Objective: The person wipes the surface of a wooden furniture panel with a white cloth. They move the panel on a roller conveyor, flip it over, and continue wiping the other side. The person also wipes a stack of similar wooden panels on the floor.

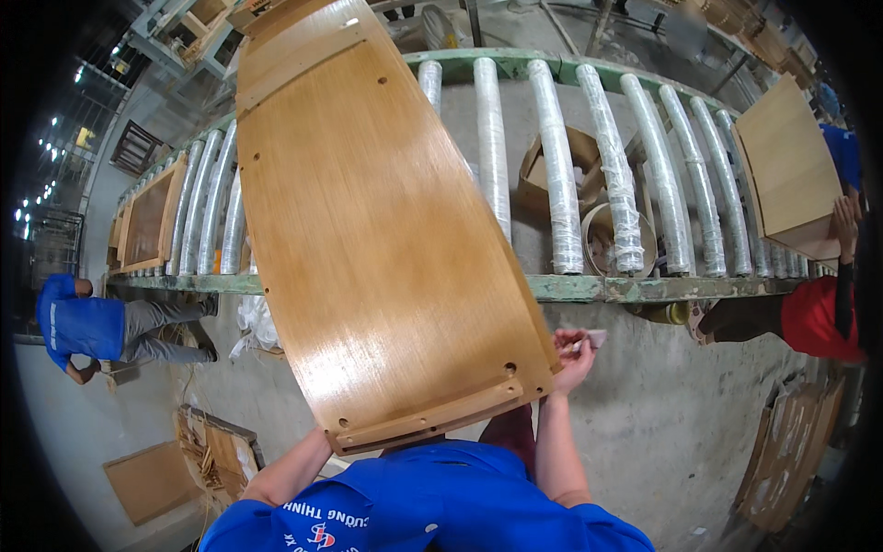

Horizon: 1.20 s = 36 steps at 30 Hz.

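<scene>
A large varnished wooden panel (368, 230) lies aslant over the roller conveyor, its near end reaching out to my body. Wooden strips run across the panel near both ends, and small round holes dot its surface. At the near left corner my left hand (322, 444) goes beneath the panel, so its fingers are hidden. Beside the near right edge is my right hand (572, 362), its fingers closed on a small whitish piece (596, 339), perhaps folded sandpaper or cloth.
Plastic-wrapped rollers (556, 166) sit in a green frame (589, 288). A framed panel (152, 221) rests on the left rollers. At right, a person's hand (844, 219) touches a wooden box-like piece (786, 156). Another person (87, 317) stands left. Cardboard (152, 483) and stacked boards (791, 451) occupy the floor.
</scene>
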{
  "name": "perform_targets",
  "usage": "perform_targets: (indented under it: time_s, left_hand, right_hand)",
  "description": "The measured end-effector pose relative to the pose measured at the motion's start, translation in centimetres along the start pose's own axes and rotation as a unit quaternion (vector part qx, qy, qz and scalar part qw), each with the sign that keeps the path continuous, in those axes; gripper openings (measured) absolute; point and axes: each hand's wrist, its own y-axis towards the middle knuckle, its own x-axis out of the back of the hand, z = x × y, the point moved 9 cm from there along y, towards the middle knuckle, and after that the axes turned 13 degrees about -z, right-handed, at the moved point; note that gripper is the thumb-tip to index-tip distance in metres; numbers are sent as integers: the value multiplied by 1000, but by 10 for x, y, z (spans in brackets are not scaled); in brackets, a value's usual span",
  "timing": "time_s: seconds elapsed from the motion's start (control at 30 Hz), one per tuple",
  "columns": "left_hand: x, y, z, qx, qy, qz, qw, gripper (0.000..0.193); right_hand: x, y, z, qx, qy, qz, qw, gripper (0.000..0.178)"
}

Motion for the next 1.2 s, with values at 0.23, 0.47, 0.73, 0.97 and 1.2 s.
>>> perform_targets:
  time_s: [0.23,0.47,0.73,0.97,1.2]
  left_hand:
    - [-153,51,19,3,59,40,997,47]
    - [-244,90,-17,-43,240,121,962,47]
    - [-163,65,-169,-157,382,-51,909,33]
    - [66,98,-358,-439,128,-323,828,21]
    - [175,138,-529,-548,204,-470,661,25]
  right_hand:
    - [-34,152,94,117,36,-21,992,27]
    - [-66,262,184,291,-129,26,948,27]
    - [0,146,160,137,-97,-42,985,42]
    - [2,14,14,-74,-173,8,982,39]
    - [-49,-41,-88,-134,-261,22,956,39]
